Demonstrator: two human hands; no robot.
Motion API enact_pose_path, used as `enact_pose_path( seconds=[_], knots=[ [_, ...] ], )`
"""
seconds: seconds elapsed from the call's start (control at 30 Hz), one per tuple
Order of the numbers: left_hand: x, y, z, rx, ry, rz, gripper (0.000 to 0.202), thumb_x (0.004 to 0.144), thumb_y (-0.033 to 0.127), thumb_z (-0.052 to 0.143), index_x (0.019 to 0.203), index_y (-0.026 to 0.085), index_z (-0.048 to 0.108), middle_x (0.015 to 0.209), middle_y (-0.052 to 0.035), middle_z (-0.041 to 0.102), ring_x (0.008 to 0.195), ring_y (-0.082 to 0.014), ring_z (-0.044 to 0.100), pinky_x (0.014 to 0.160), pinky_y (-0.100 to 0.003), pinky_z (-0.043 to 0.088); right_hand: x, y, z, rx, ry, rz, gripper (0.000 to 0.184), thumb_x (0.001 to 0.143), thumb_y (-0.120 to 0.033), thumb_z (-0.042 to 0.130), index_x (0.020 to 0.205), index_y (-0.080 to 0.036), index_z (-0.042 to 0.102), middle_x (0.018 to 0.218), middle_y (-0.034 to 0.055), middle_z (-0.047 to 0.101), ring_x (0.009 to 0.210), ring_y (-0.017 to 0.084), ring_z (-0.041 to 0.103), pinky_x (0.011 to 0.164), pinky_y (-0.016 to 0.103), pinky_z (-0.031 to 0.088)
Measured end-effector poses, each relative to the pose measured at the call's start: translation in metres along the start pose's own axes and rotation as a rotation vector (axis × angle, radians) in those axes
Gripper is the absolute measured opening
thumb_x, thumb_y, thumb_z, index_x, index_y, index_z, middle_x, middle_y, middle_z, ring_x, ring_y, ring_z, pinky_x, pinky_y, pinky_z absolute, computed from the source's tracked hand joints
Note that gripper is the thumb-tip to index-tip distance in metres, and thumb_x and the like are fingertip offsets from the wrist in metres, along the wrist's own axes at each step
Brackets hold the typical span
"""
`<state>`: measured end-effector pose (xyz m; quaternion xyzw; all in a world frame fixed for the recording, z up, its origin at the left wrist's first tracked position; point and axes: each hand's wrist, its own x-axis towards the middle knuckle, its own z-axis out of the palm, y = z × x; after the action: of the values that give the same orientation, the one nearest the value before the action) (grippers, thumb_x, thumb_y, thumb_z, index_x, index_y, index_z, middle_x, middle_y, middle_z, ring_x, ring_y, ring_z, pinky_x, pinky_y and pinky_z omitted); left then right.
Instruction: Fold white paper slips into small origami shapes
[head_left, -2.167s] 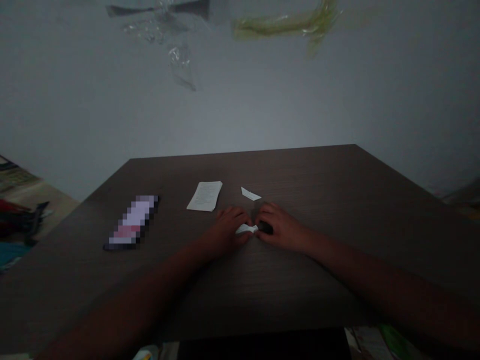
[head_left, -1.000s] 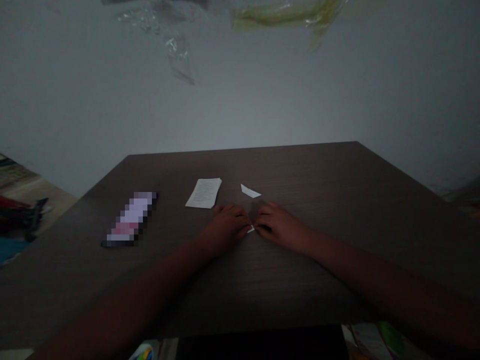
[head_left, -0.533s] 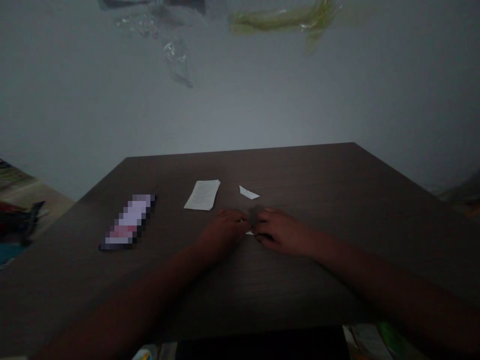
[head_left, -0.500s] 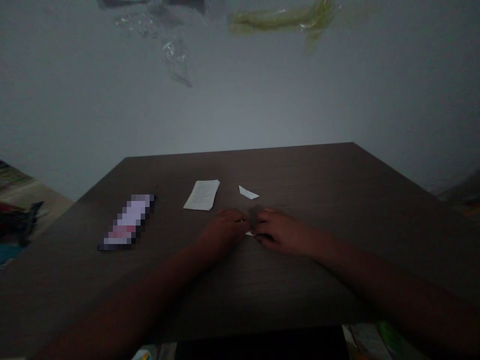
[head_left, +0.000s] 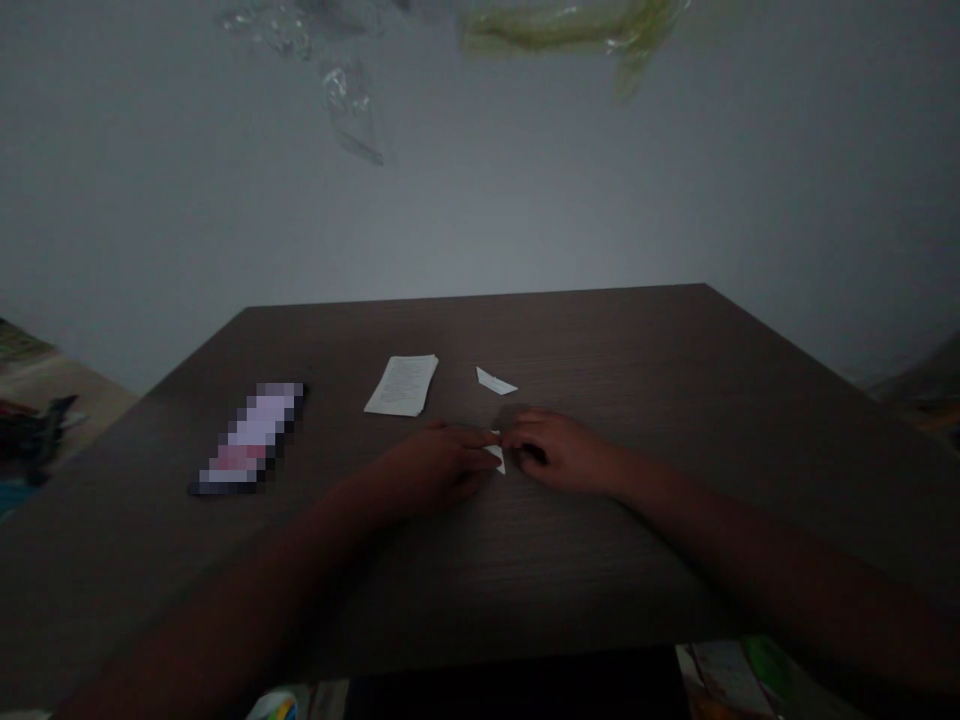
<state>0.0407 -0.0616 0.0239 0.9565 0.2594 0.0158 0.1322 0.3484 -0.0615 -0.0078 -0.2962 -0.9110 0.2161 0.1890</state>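
Observation:
A small piece of white folded paper point(head_left: 495, 455) lies on the table between my two hands, partly covered by fingers. My left hand point(head_left: 435, 465) reaches over it from the left, its fingers holding the paper against the tabletop. From the right, my right hand point(head_left: 559, 450) curls with thumb and fingertips pinched at the paper's upper right edge. Just beyond the hands rests another small folded white paper point(head_left: 496, 382), pointed at its ends. A stack of printed paper sheets point(head_left: 403, 386) sits to the left of it, touched by neither hand.
A phone point(head_left: 251, 440) with a blurred-out screen lies on the left side of the brown table point(head_left: 600, 340). Behind the table rises a pale wall point(head_left: 480, 220) with clear and yellow tape point(head_left: 555, 30) on it. Dim clutter shows on the floor at both sides.
My left hand has shifted slightly left and its fingers have straightened, so more of the paper shows. My right hand's fingers have drawn together at the paper's edge. The view has tilted slightly.

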Motion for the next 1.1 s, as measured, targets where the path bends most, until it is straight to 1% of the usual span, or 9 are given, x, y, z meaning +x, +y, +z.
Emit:
enact_pose_path(
  seconds=[0.1,0.2,0.37,0.5,0.63,0.73,0.9,1.0,1.1],
  knots=[
    [0.0,0.001,0.0,-0.01,0.005,0.027,0.033,0.118,0.009,0.078,0.139,0.027,0.096,0.176,-0.0104,0.089,0.164,-0.033,0.086,0.144,-0.051,0.064,0.002,0.0,0.006,-0.026,0.055,0.066,0.018,0.109,-0.006,0.083,0.109,-0.024,0.085,0.112,0.0045,0.081,0.107,0.025,0.075,0.102,0.041,0.061],
    [0.0,0.002,0.002,-0.02,-0.002,0.036,0.044,0.116,0.008,0.081,0.153,0.029,0.094,0.18,-0.01,0.087,0.17,-0.0348,0.082,0.148,-0.055,0.061,0.003,-0.001,0.007,-0.04,0.054,0.082,0.017,0.11,-0.013,0.09,0.102,-0.024,0.08,0.11,0.0042,0.08,0.105,0.025,0.074,0.1,0.04,0.059],
    [0.001,0.004,0.004,-0.061,0.015,0.056,0.055,0.117,0.005,0.078,0.163,0.032,0.091,0.181,-0.0096,0.086,0.169,-0.0338,0.083,0.15,-0.055,0.061,0.001,-0.003,0.002,-0.016,0.02,0.079,0.016,0.109,-0.016,0.094,0.104,-0.024,0.081,0.111,0.0044,0.08,0.104,0.025,0.074,0.096,0.038,0.057],
    [0.002,0.006,0.0,-0.073,0.003,0.049,0.051,0.117,0.006,0.077,0.159,0.029,0.093,0.178,-0.0112,0.087,0.164,-0.0342,0.086,0.148,-0.054,0.062,0.001,-0.002,0.004,-0.02,0.013,0.092,0.016,0.108,-0.014,0.094,0.105,-0.023,0.082,0.111,0.0042,0.08,0.104,0.025,0.075,0.096,0.038,0.057],
    [0.003,0.008,-0.004,-0.146,0.018,0.056,0.06,0.111,-0.001,0.077,0.16,0.032,0.093,0.181,-0.0082,0.086,0.164,-0.0326,0.085,0.148,-0.052,0.062,0.003,0.001,0.009,-0.025,0.044,0.105,0.019,0.107,-0.011,0.095,0.101,-0.023,0.081,0.108,0.0034,0.08,0.108,0.026,0.077,0.101,0.04,0.057],
    [0.003,0.007,-0.004,-0.178,0.034,0.046,0.061,0.109,-0.002,0.078,0.16,0.029,0.092,0.178,-0.0092,0.088,0.163,-0.0317,0.086,0.148,-0.051,0.062,0.004,0.001,0.01,-0.021,0.046,0.109,0.018,0.11,-0.013,0.094,0.101,-0.024,0.082,0.105,0.0023,0.08,0.104,0.025,0.076,0.098,0.039,0.056],
    [0.003,0.007,-0.004,-0.206,0.026,0.04,0.063,0.107,-0.004,0.077,0.163,0.024,0.09,0.18,-0.0124,0.086,0.168,-0.0331,0.083,0.152,-0.055,0.058,0.005,0.0,0.009,-0.033,0.042,0.124,0.019,0.112,-0.017,0.095,0.101,-0.024,0.081,0.101,0.0022,0.079,0.101,0.024,0.073,0.095,0.038,0.055],
    [0.003,0.008,-0.006,-0.226,0.018,0.042,0.061,0.109,-0.004,0.075,0.158,0.027,0.092,0.178,-0.0105,0.088,0.167,-0.033,0.084,0.152,-0.056,0.059,0.006,-0.002,0.009,-0.043,0.038,0.123,0.019,0.114,-0.019,0.093,0.1,-0.024,0.082,0.103,0.0033,0.079,0.101,0.025,0.073,0.095,0.038,0.055],
    [0.003,0.008,-0.007,-0.24,0.027,0.045,0.064,0.106,-0.006,0.075,0.158,0.027,0.092,0.178,-0.0104,0.087,0.165,-0.0336,0.085,0.15,-0.056,0.061,0.007,-0.004,0.006,-0.043,0.013,0.112,0.017,0.111,-0.018,0.094,0.1,-0.024,0.083,0.106,0.0039,0.08,0.104,0.026,0.075,0.098,0.039,0.057]
  ],
)
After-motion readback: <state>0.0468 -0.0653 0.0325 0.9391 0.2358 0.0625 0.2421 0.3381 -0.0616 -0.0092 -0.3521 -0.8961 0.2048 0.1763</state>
